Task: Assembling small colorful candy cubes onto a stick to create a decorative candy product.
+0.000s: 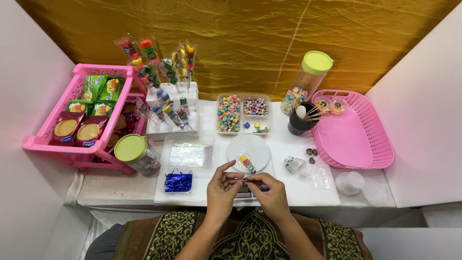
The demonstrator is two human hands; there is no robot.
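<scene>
My left hand (221, 188) and my right hand (269, 192) meet at the table's front edge, fingertips together on a thin stick that carries a small clear wrapped skewer of coloured candy cubes (246, 162). The wrapped candy lies tilted over a round white plate (255, 144) just beyond my fingers. A small digital scale (246, 193) peeks out under my hands. What exactly the fingertips pinch is too small to tell beyond the stick.
Blue foil twists (178, 182) and clear wrappers (188, 154) sit in trays at left. A divided candy tray (243, 113), a white stand of finished skewers (168, 103), a pink snack rack (77, 125), two lidded jars (137, 153) (308, 79), a black stick cup (301, 123) and a pink basket (356, 132) surround them.
</scene>
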